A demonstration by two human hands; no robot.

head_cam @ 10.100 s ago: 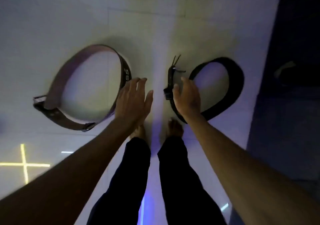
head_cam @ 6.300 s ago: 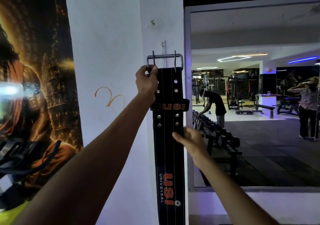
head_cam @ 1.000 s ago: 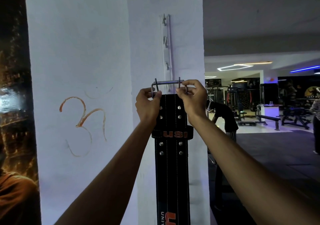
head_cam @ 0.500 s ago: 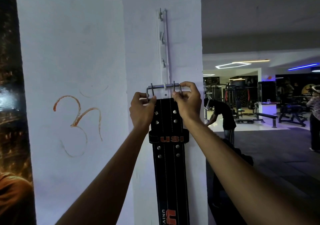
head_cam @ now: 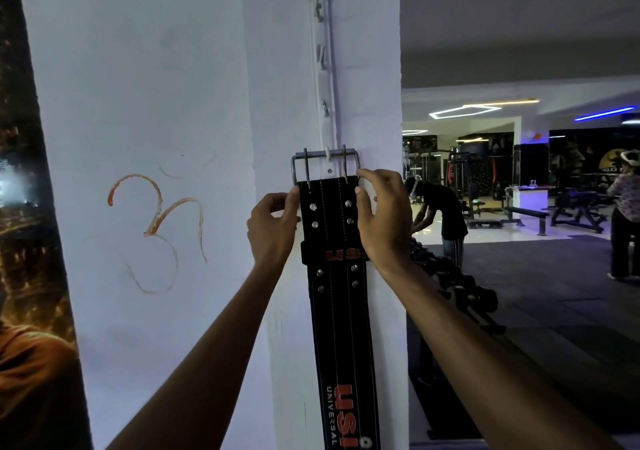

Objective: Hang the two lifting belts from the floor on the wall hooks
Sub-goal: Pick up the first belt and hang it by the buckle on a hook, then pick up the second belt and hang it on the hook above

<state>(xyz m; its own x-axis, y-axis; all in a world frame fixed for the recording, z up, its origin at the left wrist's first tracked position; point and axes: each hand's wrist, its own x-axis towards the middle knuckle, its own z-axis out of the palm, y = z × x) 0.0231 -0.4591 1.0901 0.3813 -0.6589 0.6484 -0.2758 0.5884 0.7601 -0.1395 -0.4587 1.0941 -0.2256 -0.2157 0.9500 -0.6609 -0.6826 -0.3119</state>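
Observation:
A black lifting belt (head_cam: pixel 341 311) with orange USI lettering hangs straight down the white pillar. Its steel buckle (head_cam: pixel 311 157) sits over the lowest hook (head_cam: pixel 327 153) of a white vertical hook strip (head_cam: pixel 323 58). My left hand (head_cam: pixel 272 222) pinches the belt's left edge just under the buckle. On the other side, my right hand (head_cam: pixel 382 217) holds the right edge, its index fingertip at the buckle's corner and its thumb on the leather. The second belt is out of view.
The white pillar (head_cam: pixel 173 103) carries an orange painted mark, and a dark poster (head_cam: pixel 24 207) is at the far left. To the right the gym opens up, with a dumbbell rack (head_cam: pixel 460 287), benches and two people (head_cam: pixel 440 217) farther back.
The buckle now rests on the lowest hook. Both hands have slid off the buckle bar down to the belt's side edges, with their fingers looser than before.

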